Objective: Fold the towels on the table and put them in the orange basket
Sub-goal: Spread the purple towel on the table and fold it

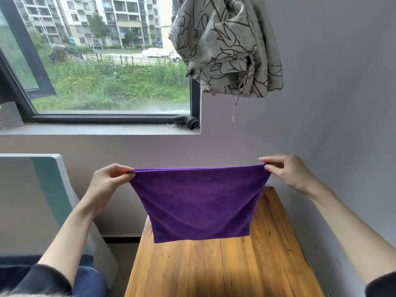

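Hanging between hands (107,179), fuzzy purple towel (199,202)

The hanging purple towel (199,202) is hiding the far part of the wooden table (225,269), whose near end is running off the bottom edge, while both elbows are disappearing past the frame's lower corners.

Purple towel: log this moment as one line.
purple towel: hanging above wooden table | left hand: pinches top corner | right hand: pinches other corner | basket: unseen
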`<action>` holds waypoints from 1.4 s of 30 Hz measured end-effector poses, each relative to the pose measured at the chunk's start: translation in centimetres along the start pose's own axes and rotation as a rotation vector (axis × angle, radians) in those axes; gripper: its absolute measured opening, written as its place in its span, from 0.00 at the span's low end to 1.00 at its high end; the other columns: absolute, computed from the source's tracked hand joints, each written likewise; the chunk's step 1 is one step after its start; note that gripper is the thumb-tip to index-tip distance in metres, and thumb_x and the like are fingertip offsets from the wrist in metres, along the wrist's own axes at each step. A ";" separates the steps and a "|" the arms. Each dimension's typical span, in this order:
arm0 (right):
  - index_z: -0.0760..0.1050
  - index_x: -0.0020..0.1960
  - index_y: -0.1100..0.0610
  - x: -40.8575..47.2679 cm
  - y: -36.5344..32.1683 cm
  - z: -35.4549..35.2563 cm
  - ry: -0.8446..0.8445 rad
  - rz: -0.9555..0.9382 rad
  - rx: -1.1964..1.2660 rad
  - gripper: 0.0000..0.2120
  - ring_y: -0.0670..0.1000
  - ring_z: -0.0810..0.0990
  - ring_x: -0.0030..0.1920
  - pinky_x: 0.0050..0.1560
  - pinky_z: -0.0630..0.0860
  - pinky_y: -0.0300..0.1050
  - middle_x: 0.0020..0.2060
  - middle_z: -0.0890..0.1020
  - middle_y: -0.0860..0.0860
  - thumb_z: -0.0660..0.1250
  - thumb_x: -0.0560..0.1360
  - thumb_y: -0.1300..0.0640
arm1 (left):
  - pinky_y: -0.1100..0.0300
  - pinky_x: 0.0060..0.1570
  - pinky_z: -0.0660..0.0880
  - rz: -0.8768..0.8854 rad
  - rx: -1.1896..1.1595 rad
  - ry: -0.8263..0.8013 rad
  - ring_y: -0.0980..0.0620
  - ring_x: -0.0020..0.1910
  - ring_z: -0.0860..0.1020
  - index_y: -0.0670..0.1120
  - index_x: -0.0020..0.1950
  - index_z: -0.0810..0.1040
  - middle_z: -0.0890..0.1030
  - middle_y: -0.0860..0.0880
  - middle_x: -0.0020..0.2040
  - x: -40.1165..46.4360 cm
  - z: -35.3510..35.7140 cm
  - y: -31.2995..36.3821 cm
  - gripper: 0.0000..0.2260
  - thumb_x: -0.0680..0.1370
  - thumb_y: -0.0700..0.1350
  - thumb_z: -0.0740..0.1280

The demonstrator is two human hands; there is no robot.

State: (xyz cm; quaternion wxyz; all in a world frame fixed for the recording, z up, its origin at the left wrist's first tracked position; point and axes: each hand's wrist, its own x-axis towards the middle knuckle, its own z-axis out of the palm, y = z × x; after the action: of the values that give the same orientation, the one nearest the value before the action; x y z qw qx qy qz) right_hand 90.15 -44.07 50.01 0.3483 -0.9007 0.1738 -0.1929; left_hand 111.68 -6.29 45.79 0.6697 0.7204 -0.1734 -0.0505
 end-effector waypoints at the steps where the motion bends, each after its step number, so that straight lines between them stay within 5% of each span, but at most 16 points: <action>1: 0.80 0.57 0.59 0.0 0.0 0.1 -0.017 -0.021 -0.069 0.12 0.45 0.78 0.50 0.55 0.68 0.34 0.49 0.82 0.48 0.66 0.75 0.65 | 0.73 0.38 0.75 -0.009 0.000 0.001 0.61 0.34 0.80 0.44 0.40 0.81 0.83 0.53 0.33 0.0 0.1 0.0 0.08 0.71 0.31 0.70; 7: 0.79 0.43 0.52 0.7 0.4 1.1 -0.052 0.035 -0.142 0.09 0.45 0.77 0.43 0.46 0.67 0.36 0.39 0.81 0.45 0.64 0.75 0.64 | 0.64 0.49 0.73 -0.070 0.192 -0.108 0.54 0.42 0.79 0.45 0.51 0.81 0.83 0.48 0.42 0.2 0.1 -0.3 0.11 0.73 0.33 0.69; 14: 0.76 0.45 0.55 3.7 4.1 4.7 -0.095 0.242 -0.097 0.06 0.50 0.78 0.43 0.46 0.76 0.44 0.44 0.81 0.52 0.63 0.76 0.64 | 0.59 0.47 0.74 -0.281 0.449 -0.231 0.48 0.40 0.77 0.42 0.43 0.81 0.81 0.41 0.39 2.3 2.9 -3.5 0.09 0.74 0.31 0.63; 18: 0.75 0.46 0.57 6.2 6.0 6.7 -0.010 0.386 0.009 0.07 0.47 0.79 0.28 0.29 0.75 0.31 0.46 0.80 0.56 0.61 0.76 0.66 | 0.54 0.49 0.74 -0.278 0.549 -0.172 0.47 0.40 0.75 0.44 0.41 0.80 0.80 0.44 0.38 5.0 5.2 -5.3 0.10 0.73 0.32 0.62; 24: 0.74 0.47 0.61 8.8 6.9 6.7 0.173 0.393 0.262 0.07 0.55 0.79 0.45 0.54 0.78 0.54 0.45 0.78 0.59 0.60 0.77 0.69 | 0.53 0.49 0.74 -0.127 0.456 -0.031 0.48 0.43 0.75 0.42 0.47 0.78 0.79 0.42 0.44 8.5 7.5 -4.7 0.06 0.76 0.34 0.63; 28: 0.75 0.48 0.60 8.3 6.2 5.3 0.246 0.317 0.347 0.08 0.54 0.79 0.47 0.55 0.77 0.50 0.45 0.79 0.58 0.60 0.77 0.69 | 0.71 0.39 0.73 -0.033 0.324 -0.008 0.55 0.40 0.76 0.42 0.49 0.78 0.79 0.48 0.42 8.0 7.5 -3.2 0.07 0.76 0.33 0.63; 32: 0.77 0.47 0.59 5.3 6.5 4.9 0.278 0.270 0.451 0.08 0.50 0.80 0.46 0.51 0.79 0.40 0.45 0.80 0.56 0.62 0.76 0.68 | 0.68 0.44 0.72 -0.043 0.227 -0.049 0.58 0.40 0.76 0.41 0.49 0.78 0.79 0.50 0.42 5.0 6.8 -3.7 0.07 0.76 0.32 0.64; 36: 0.78 0.43 0.55 0.3 9.2 6.9 0.213 0.309 0.405 0.10 0.47 0.81 0.43 0.49 0.78 0.38 0.42 0.81 0.54 0.63 0.75 0.68 | 0.75 0.40 0.71 -0.086 0.268 -0.125 0.63 0.37 0.77 0.41 0.47 0.79 0.80 0.50 0.41 0.6 6.1 -6.6 0.06 0.75 0.32 0.65; 42: 0.78 0.44 0.60 -10.5 16.0 11.7 -0.122 0.544 0.149 0.07 0.56 0.80 0.47 0.52 0.77 0.46 0.43 0.81 0.57 0.64 0.74 0.69 | 0.71 0.41 0.71 -0.322 0.409 -0.256 0.53 0.41 0.77 0.43 0.41 0.80 0.82 0.46 0.41 -9.2 6.2 -14.7 0.08 0.73 0.31 0.68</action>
State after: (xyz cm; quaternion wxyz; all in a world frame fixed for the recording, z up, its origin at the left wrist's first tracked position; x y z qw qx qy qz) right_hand 83.65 -43.96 28.52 0.4623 -0.8029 0.3729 -0.0502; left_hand 103.88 -8.60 29.32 0.4663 0.8466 -0.1465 -0.2108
